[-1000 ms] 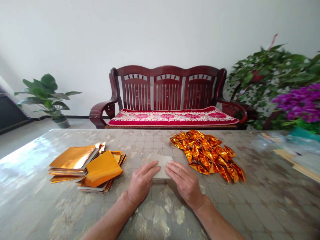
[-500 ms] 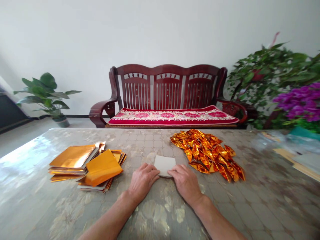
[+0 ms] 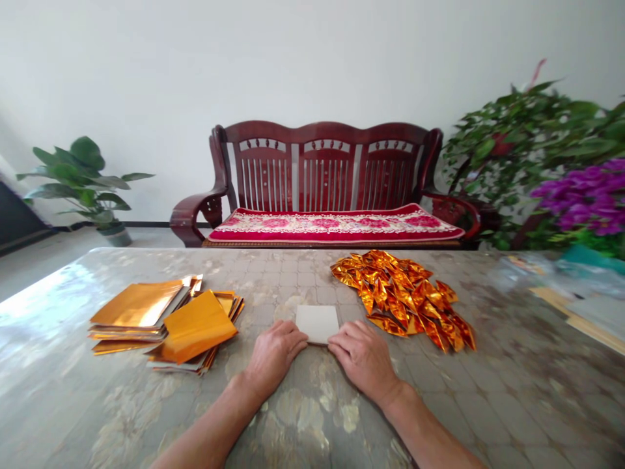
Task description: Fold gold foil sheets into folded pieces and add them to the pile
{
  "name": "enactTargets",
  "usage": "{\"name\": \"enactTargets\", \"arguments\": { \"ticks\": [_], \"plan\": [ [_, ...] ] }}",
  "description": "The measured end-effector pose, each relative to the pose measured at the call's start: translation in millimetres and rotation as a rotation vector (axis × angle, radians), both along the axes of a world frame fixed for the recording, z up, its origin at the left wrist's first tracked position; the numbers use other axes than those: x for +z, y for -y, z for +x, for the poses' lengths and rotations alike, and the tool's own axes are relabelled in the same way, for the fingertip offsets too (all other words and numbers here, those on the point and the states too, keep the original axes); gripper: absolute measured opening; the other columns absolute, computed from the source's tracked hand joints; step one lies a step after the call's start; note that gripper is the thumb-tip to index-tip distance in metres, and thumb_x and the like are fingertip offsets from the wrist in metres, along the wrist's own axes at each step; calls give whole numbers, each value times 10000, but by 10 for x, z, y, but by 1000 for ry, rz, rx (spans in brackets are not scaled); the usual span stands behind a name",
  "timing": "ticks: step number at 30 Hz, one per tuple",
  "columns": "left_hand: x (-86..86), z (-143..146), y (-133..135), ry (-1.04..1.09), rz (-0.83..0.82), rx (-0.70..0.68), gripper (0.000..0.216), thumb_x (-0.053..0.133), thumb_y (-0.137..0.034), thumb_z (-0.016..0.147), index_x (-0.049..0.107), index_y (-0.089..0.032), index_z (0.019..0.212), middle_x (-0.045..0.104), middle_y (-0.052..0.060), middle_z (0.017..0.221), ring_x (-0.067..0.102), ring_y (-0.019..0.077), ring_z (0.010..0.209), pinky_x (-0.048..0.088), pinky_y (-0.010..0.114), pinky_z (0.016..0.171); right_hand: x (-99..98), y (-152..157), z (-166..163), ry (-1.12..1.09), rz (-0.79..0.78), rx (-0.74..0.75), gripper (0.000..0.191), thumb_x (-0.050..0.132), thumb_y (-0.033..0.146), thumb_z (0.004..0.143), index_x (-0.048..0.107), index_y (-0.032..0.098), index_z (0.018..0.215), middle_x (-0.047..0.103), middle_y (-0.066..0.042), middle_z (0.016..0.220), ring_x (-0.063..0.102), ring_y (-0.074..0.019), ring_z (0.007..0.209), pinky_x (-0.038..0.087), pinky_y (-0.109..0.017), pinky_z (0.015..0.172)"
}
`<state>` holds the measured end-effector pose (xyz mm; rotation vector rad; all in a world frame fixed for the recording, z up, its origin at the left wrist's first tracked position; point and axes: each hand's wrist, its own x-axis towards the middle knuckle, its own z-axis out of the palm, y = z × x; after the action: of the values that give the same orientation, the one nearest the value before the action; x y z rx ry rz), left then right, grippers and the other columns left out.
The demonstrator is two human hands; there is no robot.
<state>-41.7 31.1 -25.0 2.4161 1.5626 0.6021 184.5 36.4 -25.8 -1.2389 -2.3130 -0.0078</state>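
The small square of card (image 3: 317, 324) is a pale grey-white colour and it has no pattern. On the left, the stacked foil sheets (image 3: 138, 305) shine in gold, and the upper loose sheet (image 3: 198, 326) is a deeper orange-yellow. The folded foil pieces (image 3: 400, 301) are orange and gold, with bright crinkled reflections. The table (image 3: 288, 280) has a grey marble pattern with beige patches. The seat cushion (image 3: 336, 225) is red, with pink flowers on a cream band, and the wooden bench (image 3: 325, 137) is dark reddish-brown.
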Motion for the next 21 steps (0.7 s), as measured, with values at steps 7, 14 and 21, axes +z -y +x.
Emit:
{"name": "enactTargets", "arguments": {
  "ticks": [7, 14, 21],
  "plan": [
    [34, -6, -18, 149, -105, 81, 237, 542, -286, 950, 747, -236, 841, 675, 15, 844, 632, 154, 851, 430, 217, 771, 9, -53, -17, 42, -30, -31, 122, 643, 258, 923, 690, 234, 813, 652, -10, 826, 560, -184, 830, 379, -308, 732],
    [87, 46, -62, 89, -181, 254, 178, 609, -295, 901, 698, -217, 768, 671, -2, 829, 630, 155, 849, 390, 225, 728, 10, -119, -53, 64, -54, -99, 175, 636, 266, 918, 645, 224, 748, 646, -4, 790, 567, -179, 808, 371, -299, 713],
    [175, 80, -95, -10, -203, 304, 194, 605, -342, 896, 679, -211, 773, 676, 15, 836, 624, 174, 857, 378, 244, 722, 1, -160, -58, 55, -71, -144, 182, 610, 267, 926, 632, 235, 748, 672, 9, 771, 576, -177, 770, 345, -296, 674]
  ]
}}
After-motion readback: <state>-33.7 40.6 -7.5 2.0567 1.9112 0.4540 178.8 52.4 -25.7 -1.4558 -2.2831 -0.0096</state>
